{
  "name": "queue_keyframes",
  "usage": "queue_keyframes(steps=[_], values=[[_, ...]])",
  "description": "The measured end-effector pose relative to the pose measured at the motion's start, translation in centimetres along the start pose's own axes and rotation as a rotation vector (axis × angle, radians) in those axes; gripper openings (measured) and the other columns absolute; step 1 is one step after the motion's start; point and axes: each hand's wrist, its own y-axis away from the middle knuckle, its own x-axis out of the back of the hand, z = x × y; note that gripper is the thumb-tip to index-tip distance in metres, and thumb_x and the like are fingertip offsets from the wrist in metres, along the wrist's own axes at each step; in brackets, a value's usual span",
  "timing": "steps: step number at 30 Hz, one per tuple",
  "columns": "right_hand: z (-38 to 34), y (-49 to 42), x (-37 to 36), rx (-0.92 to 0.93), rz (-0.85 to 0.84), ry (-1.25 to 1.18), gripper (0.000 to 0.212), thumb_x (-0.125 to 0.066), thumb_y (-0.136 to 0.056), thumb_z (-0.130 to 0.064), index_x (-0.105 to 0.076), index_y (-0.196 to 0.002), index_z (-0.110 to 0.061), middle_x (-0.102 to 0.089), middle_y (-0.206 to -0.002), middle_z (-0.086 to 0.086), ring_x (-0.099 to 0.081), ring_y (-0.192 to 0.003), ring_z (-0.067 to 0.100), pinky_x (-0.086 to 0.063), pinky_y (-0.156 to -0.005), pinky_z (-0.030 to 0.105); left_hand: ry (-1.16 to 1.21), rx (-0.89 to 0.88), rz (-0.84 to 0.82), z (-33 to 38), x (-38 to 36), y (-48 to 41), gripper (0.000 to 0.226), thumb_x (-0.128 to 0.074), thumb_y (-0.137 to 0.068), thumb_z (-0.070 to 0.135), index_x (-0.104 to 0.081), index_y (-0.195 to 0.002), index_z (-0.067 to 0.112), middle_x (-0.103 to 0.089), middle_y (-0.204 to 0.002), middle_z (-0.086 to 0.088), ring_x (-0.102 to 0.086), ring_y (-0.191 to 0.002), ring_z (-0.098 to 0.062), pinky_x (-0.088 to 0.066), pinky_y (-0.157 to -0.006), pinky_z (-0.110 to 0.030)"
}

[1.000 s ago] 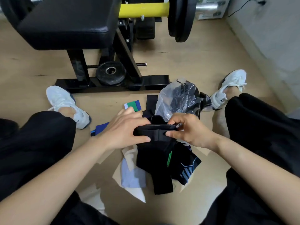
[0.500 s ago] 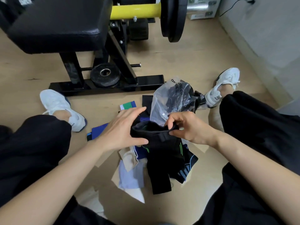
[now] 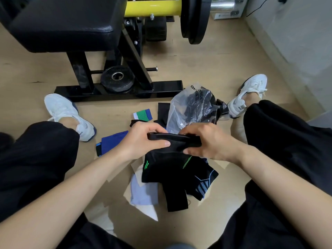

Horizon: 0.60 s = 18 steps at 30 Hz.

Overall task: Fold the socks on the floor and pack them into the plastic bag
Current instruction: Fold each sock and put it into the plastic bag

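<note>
A black sock with green marks [image 3: 167, 166] hangs from both hands over the floor pile. My left hand [image 3: 143, 141] grips its folded top edge on the left, thumb underneath. My right hand [image 3: 206, 141] pinches the same edge on the right. Just behind the hands stands the clear plastic bag [image 3: 190, 106] with dark socks inside. Beneath the held sock lie a black sock with blue stripes [image 3: 203, 184], a pale blue and white sock [image 3: 142, 193], a blue sock [image 3: 111, 142] and a green, white and blue sock [image 3: 143, 114].
A black weight bench [image 3: 68, 22] with a yellow bar [image 3: 150, 8] and weight plates [image 3: 194, 18] stands ahead. Its black base frame [image 3: 118, 90] lies just beyond the socks. My legs in black trousers and white shoes [image 3: 61, 108] flank the pile. A wall [image 3: 296, 33] rises at right.
Both hands closed in on the black sock's top edge and lifted it slightly; the left hand's fingers, spread before, now curl round it.
</note>
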Motion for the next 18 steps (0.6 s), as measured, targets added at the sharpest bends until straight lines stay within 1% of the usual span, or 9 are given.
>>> queue_keyframes(steps=[2, 4, 6, 8, 10, 12, 14, 16, 18], values=[[-1.0, -0.1, -0.7, 0.037, 0.029, -0.053, 0.031, -0.075, -0.085, -0.037, -0.066, -0.112, -0.027, -0.066, -0.093, -0.014, -0.061, -0.085, 0.006, -0.048, -0.077, 0.025, 0.049, -0.010, 0.031, 0.9, -0.1, 0.1, 0.023, -0.086, -0.077, 0.010, -0.074, -0.090, 0.025, -0.076, -0.088, 0.005, -0.070, -0.079, -0.006, -0.052, -0.072, -0.016], [-1.5, -0.4, -1.4, 0.040, 0.075, -0.108, 0.027, -0.071, -0.089, -0.036, -0.065, -0.114, -0.029, -0.070, -0.094, -0.012, -0.064, -0.085, 0.007, -0.050, -0.077, 0.026, 0.084, 0.002, 0.052, 1.5, -0.2, 0.4, 0.028, -0.086, -0.077, 0.011, -0.070, -0.097, 0.023, -0.077, -0.087, 0.001, -0.072, -0.078, -0.011, -0.055, -0.071, -0.020], [-1.7, -0.7, -1.6, 0.030, 0.111, -0.155, 0.020, -0.070, -0.091, -0.032, -0.066, -0.110, -0.028, -0.070, -0.088, -0.012, -0.065, -0.081, 0.007, -0.051, -0.074, 0.028, 0.121, 0.021, 0.064, 1.7, -0.3, 0.5, 0.036, -0.086, -0.078, 0.012, -0.066, -0.106, 0.023, -0.076, -0.088, -0.002, -0.072, -0.080, -0.015, -0.057, -0.074, -0.025], [-1.7, -0.6, -1.4, -0.004, 0.155, -0.234, 0.013, -0.071, -0.091, -0.027, -0.068, -0.103, -0.024, -0.066, -0.078, -0.015, -0.062, -0.073, 0.005, -0.049, -0.069, 0.024, 0.158, 0.050, 0.058, 1.5, -0.3, 0.4, 0.042, -0.085, -0.079, 0.011, -0.064, -0.112, 0.024, -0.074, -0.093, 0.001, -0.070, -0.086, -0.009, -0.055, -0.076, -0.020], [-1.7, -0.4, -0.9, -0.043, 0.218, -0.341, 0.008, -0.072, -0.091, -0.022, -0.068, -0.098, -0.021, -0.066, -0.076, -0.012, -0.061, -0.071, 0.006, -0.049, -0.068, 0.024, 0.167, 0.104, 0.009, 0.7, -0.3, 0.4, 0.039, -0.083, -0.080, 0.012, -0.066, -0.114, 0.022, -0.074, -0.101, 0.004, -0.069, -0.095, -0.004, -0.053, -0.080, -0.017], [-1.5, -0.2, -0.2, -0.067, 0.286, -0.420, 0.006, -0.073, -0.090, -0.020, -0.068, -0.095, -0.020, -0.068, -0.079, -0.007, -0.064, -0.074, 0.011, -0.052, -0.070, 0.028, 0.107, 0.156, -0.051, -0.4, -0.3, 0.4, 0.029, -0.082, -0.082, 0.017, -0.071, -0.109, 0.020, -0.076, -0.103, 0.004, -0.069, -0.099, -0.005, -0.055, -0.084, -0.024], [-0.9, -0.2, 0.6, -0.095, 0.355, -0.443, 0.006, -0.073, -0.091, -0.019, -0.069, -0.094, -0.017, -0.070, -0.083, -0.003, -0.066, -0.078, 0.015, -0.054, -0.073, 0.033, 0.048, 0.196, -0.062, -1.6, -0.2, 0.3, 0.020, -0.081, -0.084, 0.019, -0.073, -0.102, 0.016, -0.076, -0.101, 0.000, -0.070, -0.095, -0.007, -0.056, -0.083, -0.030], [0.0, -0.3, 1.3, -0.136, 0.423, -0.440, 0.009, -0.073, -0.090, -0.019, -0.069, -0.094, -0.013, -0.069, -0.083, 0.003, -0.065, -0.076, 0.018, -0.053, -0.072, 0.037, 0.062, 0.249, -0.062, -2.7, -0.1, 0.3, 0.013, -0.080, -0.085, 0.018, -0.074, -0.097, 0.015, -0.077, -0.097, -0.001, -0.072, -0.092, -0.009, -0.057, -0.084, -0.034], [1.0, -0.2, 2.2, -0.190, 0.492, -0.431, 0.009, -0.073, -0.090, -0.020, -0.069, -0.093, -0.012, -0.069, -0.081, 0.005, -0.062, -0.072, 0.017, -0.052, -0.070, 0.036, 0.055, 0.285, -0.087, -3.5, 0.0, 0.3, 0.012, -0.080, -0.086, 0.020, -0.075, -0.096, 0.017, -0.078, -0.098, 0.000, -0.073, -0.098, -0.018, -0.057, -0.094, -0.045]])
